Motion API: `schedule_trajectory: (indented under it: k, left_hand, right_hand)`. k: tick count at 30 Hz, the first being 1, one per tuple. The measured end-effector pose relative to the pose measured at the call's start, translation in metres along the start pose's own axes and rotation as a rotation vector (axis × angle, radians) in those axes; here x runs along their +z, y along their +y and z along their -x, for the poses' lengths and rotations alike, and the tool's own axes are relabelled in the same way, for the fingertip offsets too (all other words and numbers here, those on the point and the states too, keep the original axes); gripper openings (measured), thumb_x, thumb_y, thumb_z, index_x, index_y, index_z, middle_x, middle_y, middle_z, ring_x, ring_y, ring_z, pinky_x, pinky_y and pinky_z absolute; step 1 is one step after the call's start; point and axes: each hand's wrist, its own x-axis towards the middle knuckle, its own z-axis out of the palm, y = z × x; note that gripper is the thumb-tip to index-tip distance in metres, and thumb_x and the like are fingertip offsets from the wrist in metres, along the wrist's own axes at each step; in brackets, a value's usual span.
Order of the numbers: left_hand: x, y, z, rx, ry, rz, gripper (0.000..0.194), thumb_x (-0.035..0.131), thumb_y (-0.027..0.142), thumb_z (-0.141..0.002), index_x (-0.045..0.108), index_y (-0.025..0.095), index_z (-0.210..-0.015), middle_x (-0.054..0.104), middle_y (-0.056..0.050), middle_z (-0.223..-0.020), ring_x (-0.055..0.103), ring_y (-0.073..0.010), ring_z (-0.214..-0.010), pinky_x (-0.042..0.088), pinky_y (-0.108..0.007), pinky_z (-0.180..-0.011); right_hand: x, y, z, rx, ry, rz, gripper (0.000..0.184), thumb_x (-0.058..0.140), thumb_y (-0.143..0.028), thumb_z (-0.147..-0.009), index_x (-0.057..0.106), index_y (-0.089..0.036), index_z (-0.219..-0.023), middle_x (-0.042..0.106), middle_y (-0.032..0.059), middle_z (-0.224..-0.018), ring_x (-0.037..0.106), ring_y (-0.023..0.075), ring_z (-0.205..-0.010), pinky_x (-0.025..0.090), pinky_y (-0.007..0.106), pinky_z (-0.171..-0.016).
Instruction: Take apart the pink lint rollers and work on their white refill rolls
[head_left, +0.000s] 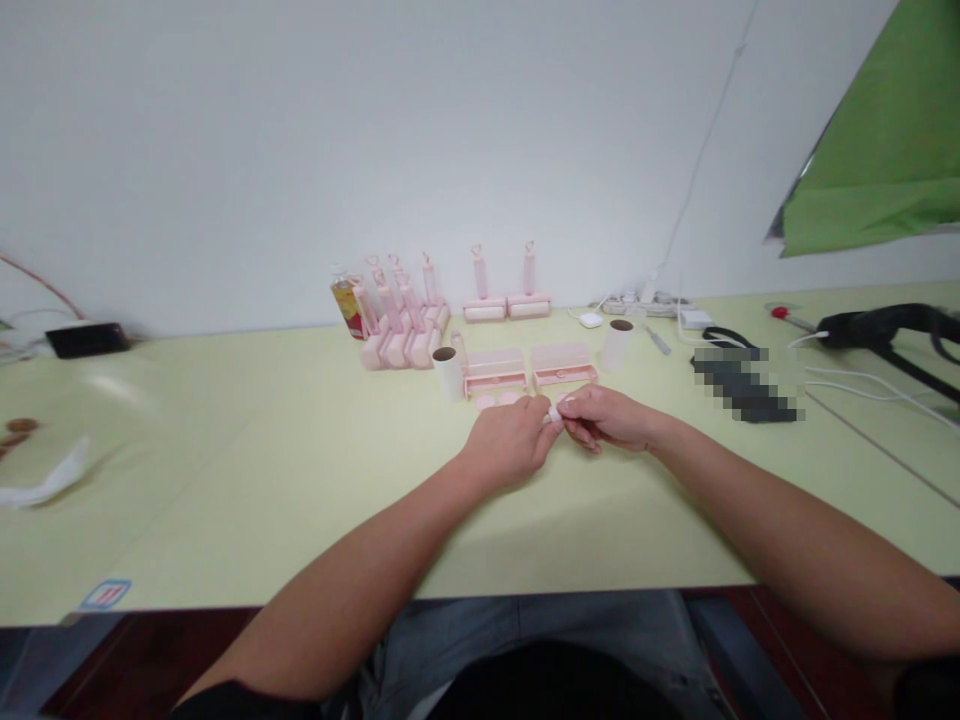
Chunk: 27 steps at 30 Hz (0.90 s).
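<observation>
Hands: left hand (510, 440) and right hand (607, 415) meet near the middle of the view, each pinching the same white piece (555, 412) between thumb and fingers; the right hand's other fingers curl below.
White piece: small, held between the fingertips just above the worktop (262, 480), mostly covered by the fingers, so its full shape cannot be told.
Discs: two pale pink discs (486, 402) lie side by side, just beyond the left hand.
Cases: two pink cases, a left case (495, 381) and a right case (564, 376), stand open beyond the hands, lids raised at the back.
Rolls: two white rolls with brown cores stand upright, the left roll (450, 380) beside the left case and the right roll (616, 350) to the right of the right case.
Rollers: a cluster of pink rollers (397, 347) with upright handles stands at the back, left of centre; two more rollers stand side by side to its right, near the wall (262, 150).
Bottle: a bottle (347, 305) with a yellow and red label, behind the cluster's left edge.
Right side: a power strip (645, 305), white cables, a dark shape blurred by pixels (742, 385), and a black strap (900, 335) farther right.
Left side: a black box (88, 340) at the back, a crumpled tissue (49, 480) nearer.
Green sheet: hangs on the wall (877, 140), upper right.
</observation>
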Motion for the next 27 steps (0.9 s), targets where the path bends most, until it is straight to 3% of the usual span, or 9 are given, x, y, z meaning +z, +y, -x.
schedule_trajectory:
  k: [13,19,23,27]
  left_hand:
    - [-0.002,-0.005,0.002,0.029,0.028,0.131,0.038,0.036,0.054,-0.098,0.057,0.023,-0.099,0.069,-0.006,-0.084,0.065,-0.0230,-0.077,0.039,-0.030,-0.063]
    - [-0.007,-0.006,0.002,0.005,0.056,0.273,0.036,0.041,0.053,-0.097,0.062,0.025,-0.106,0.068,-0.003,-0.078,0.063,-0.0194,-0.072,0.038,-0.028,-0.062]
    - [-0.005,-0.011,-0.001,-0.011,0.090,0.339,0.037,0.044,0.054,-0.096,0.064,0.027,-0.111,0.068,-0.002,-0.078,0.063,-0.0184,-0.071,0.038,-0.027,-0.063]
    - [0.001,-0.016,-0.004,-0.086,0.112,0.370,0.047,0.047,0.059,-0.093,0.058,0.024,-0.123,0.066,-0.002,-0.076,0.061,-0.0187,-0.069,0.036,-0.027,-0.061]
  right_hand:
    - [0.000,0.001,0.001,0.025,-0.085,-0.055,0.041,0.062,-0.047,-0.087,0.054,-0.016,-0.061,0.049,-0.0035,-0.046,0.042,0.0089,-0.037,0.035,0.023,-0.040]
    - [-0.002,-0.005,0.005,0.009,-0.122,-0.047,0.045,0.064,-0.052,-0.085,0.052,-0.017,-0.060,0.048,-0.0040,-0.047,0.042,0.0088,-0.039,0.037,0.023,-0.042]
    - [-0.004,-0.006,0.004,-0.059,-0.032,0.032,0.046,0.065,-0.053,-0.085,0.051,-0.018,-0.060,0.046,-0.0050,-0.048,0.042,0.0087,-0.039,0.039,0.024,-0.043]
    - [-0.015,-0.004,0.000,-0.127,0.232,0.136,0.046,0.066,-0.055,-0.084,0.050,-0.019,-0.061,0.048,-0.0042,-0.048,0.044,0.0094,-0.040,0.038,0.024,-0.043]
